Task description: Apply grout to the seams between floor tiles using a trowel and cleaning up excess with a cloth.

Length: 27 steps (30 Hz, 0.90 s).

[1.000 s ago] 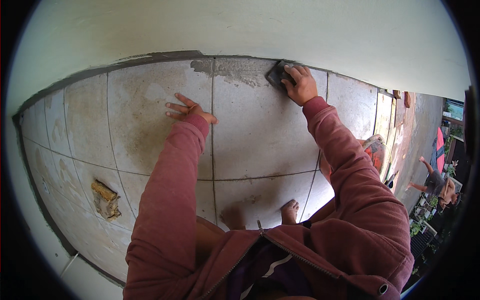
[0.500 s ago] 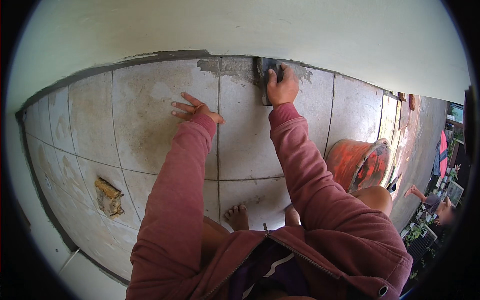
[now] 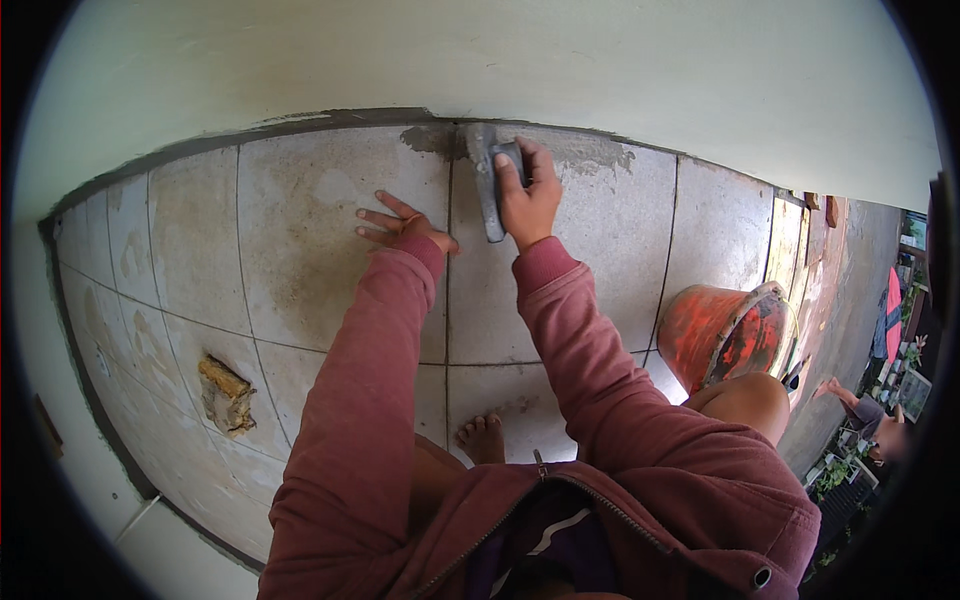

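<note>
My right hand [image 3: 530, 200] grips the handle of a grey plastering float [image 3: 487, 185], its long plate tilted up on edge by the foot of the wall. Wet grey mortar [image 3: 590, 152] is smeared over the tiles to the float's right, and a smaller patch [image 3: 428, 140] lies to its left. Spread on a stained floor tile [image 3: 320, 200], my left hand [image 3: 405, 222] has its fingers apart and holds nothing. A dark mortar band runs along the joint between the pale wall [image 3: 500, 60] and the floor.
An orange, mortar-stained bucket [image 3: 720, 335] lies tipped on its side by my right knee. On the left tiles rests a crumpled yellowish-brown lump [image 3: 228, 393]. Brick pieces [image 3: 831, 210] sit along the wall at the right. Farther right, a person [image 3: 870, 415] is near potted plants.
My right hand has moved left along the wall base with the float, which has turned from lying flatter to standing on edge. My left hand stays spread on the tile.
</note>
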Available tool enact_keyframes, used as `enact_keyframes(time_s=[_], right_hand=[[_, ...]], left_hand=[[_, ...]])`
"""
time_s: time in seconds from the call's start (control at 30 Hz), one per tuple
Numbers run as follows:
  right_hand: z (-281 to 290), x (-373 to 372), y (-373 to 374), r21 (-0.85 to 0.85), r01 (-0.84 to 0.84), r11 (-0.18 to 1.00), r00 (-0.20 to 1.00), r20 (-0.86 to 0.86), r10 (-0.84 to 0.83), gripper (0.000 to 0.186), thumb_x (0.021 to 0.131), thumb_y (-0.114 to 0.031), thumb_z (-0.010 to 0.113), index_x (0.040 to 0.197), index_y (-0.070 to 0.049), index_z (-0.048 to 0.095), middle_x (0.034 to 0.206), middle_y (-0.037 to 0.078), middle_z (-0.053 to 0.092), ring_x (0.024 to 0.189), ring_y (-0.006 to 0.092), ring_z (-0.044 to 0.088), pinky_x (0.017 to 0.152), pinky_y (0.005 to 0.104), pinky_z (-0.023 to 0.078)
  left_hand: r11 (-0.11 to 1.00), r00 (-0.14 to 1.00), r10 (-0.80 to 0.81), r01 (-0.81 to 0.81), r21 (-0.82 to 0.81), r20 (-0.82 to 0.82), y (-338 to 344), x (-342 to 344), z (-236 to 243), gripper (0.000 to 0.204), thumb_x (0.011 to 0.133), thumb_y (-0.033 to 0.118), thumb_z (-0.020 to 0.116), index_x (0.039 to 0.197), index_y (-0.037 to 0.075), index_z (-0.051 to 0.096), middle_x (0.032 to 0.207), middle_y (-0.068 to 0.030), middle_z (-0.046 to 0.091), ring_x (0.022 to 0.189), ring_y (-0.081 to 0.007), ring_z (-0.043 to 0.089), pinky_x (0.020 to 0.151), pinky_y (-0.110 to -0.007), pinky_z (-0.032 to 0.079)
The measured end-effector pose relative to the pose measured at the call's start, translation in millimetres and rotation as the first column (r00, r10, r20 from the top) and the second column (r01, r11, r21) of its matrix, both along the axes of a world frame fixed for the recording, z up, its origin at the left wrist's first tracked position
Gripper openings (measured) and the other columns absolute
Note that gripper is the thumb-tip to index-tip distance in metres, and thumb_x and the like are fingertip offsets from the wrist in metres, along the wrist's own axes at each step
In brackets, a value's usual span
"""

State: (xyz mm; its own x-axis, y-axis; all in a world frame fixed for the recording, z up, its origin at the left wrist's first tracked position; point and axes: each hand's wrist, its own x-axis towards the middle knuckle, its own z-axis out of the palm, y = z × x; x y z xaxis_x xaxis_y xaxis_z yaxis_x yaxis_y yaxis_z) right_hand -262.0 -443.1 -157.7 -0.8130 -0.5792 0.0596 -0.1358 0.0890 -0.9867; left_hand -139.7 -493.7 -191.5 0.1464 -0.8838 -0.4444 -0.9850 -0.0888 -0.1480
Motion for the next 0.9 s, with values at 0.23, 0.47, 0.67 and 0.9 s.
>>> enact_keyframes(time_s=[0.23,0.47,0.67,0.9], right_hand=[[-13.0,1.7,-25.0,0.231,0.067,0.971,0.918,-0.396,0.031,0.030,0.074,-0.018,0.063,0.096,0.001,0.056,0.083,0.022,0.061,0.075,0.0375,0.059,0.068,0.0410,0.047],[13.4,33.4,-32.7,0.080,-0.336,0.939,0.941,-0.019,0.338,0.032,0.075,-0.017,0.065,0.101,0.000,0.057,0.088,0.016,0.061,0.082,0.0233,0.060,0.075,0.0300,0.046],[1.1,-114.2,63.3,-0.145,-0.218,0.965,0.845,0.467,0.261,0.023,0.082,-0.011,0.054,0.103,-0.001,0.056,0.094,0.003,0.059,0.083,0.0099,0.053,0.076,0.0218,0.040],[-10.7,-188.4,149.9,0.096,0.055,0.994,0.917,0.389,-0.088,0.036,0.069,-0.002,0.055,0.104,0.001,0.055,0.088,0.004,0.059,0.077,0.0144,0.056,0.075,0.0252,0.044]], left_hand=[[0.928,0.991,0.134,-0.129,0.350,0.011,-3.1,-24.6,41.2,0.137,0.055,0.046,0.078,0.129,0.007,-0.030,0.137,-0.0306,-0.017,0.128,-0.0449,-0.013,0.101,-0.059,0.010],[0.990,0.996,0.060,-0.051,0.132,-0.062,6.2,-3.4,-12.0,0.136,0.054,0.037,0.081,0.130,0.008,-0.028,0.137,-0.0282,-0.021,0.128,-0.0449,-0.014,0.101,-0.059,0.009],[0.899,0.985,0.167,-0.130,0.417,-0.053,-7.4,-19.0,43.0,0.142,0.052,0.037,0.083,0.125,0.005,-0.035,0.133,-0.0339,-0.023,0.125,-0.0486,-0.017,0.102,-0.057,0.007],[0.926,0.987,0.158,-0.161,0.340,0.038,-6.2,-7.4,31.9,0.143,0.051,0.044,0.081,0.126,0.008,-0.034,0.135,-0.0322,-0.021,0.128,-0.0453,-0.015,0.101,-0.059,0.009]])
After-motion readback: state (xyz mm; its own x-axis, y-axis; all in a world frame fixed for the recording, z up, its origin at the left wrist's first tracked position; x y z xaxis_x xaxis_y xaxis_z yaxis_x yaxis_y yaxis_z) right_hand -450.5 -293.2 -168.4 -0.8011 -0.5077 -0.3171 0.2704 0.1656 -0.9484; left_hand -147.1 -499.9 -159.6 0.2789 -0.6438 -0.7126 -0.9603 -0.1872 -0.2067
